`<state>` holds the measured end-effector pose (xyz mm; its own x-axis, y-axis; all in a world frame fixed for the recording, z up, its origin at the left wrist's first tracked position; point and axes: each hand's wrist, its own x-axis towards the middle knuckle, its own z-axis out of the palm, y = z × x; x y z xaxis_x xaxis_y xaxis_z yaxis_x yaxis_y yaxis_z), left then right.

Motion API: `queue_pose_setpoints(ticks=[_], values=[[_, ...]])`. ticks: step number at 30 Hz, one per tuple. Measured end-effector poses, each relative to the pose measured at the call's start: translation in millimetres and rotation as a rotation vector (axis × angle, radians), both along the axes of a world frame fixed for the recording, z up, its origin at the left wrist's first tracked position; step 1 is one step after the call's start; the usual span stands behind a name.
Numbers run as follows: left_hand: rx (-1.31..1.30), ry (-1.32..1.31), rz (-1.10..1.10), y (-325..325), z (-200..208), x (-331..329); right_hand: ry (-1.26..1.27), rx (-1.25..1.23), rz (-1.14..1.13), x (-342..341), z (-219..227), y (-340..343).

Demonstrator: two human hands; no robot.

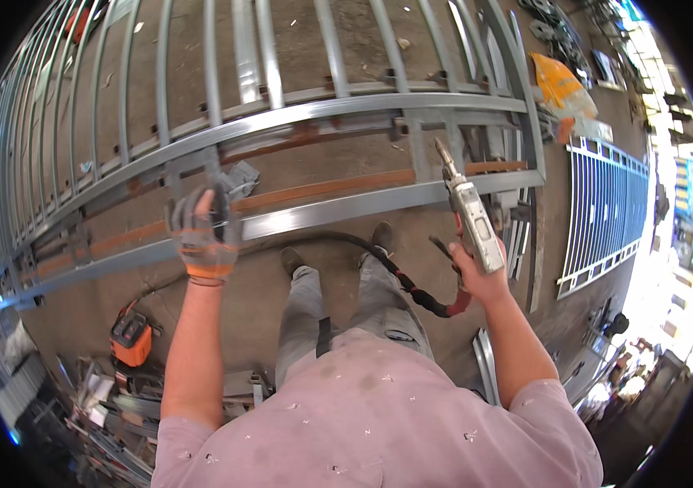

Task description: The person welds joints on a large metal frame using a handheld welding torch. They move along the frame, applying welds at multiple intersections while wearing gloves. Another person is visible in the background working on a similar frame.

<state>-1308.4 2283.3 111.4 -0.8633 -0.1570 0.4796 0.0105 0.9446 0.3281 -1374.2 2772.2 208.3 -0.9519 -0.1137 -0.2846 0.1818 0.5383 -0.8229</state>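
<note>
My right hand [478, 272] is bare and wrapped round the grip of a silver handheld welding gun [475, 220]. The gun's pointed brass-coloured nozzle aims up and away, over the corner end of a galvanised steel railing frame [330, 213]. A thick black cable [399, 276] with a red sleeve hangs below the gun and curves off to the left. My left hand [206, 232], in a grey glove with an orange cuff, is raised over the frame's near rail. Its fingers are blurred, with something dark beside them; whether it grips anything is unclear.
Upright bars [269, 57] run across the far side. A crumpled grey cloth [241, 179] lies by the near rails. An orange-and-black machine [130, 337] stands on the floor at left, near piled metal scraps [131, 407]. A white-edged railing panel [604, 215] and a yellow sack [560, 85] lie at right.
</note>
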Motion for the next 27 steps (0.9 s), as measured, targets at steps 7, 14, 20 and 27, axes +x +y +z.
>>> queue_pose_setpoints(ticks=[7, 14, 20, 27], values=[[0.007, -0.18, -0.541, 183.5, 27.2, -87.1, -0.189, -0.262, -0.162, -10.3, 8.4, 66.5], [-0.117, -0.382, -0.676, 248.9, 21.3, -150.3, -0.206, -0.167, -0.194, -21.1, 95.3, 200.8], [-0.084, -0.385, -0.645, 257.5, 13.5, -153.8, -0.135, -0.098, -0.189, -121.5, 221.0, 303.7], [-0.234, -0.634, -0.61, 259.4, 18.3, -158.3, -0.342, 0.038, 0.256, -298.4, 250.1, 276.7]])
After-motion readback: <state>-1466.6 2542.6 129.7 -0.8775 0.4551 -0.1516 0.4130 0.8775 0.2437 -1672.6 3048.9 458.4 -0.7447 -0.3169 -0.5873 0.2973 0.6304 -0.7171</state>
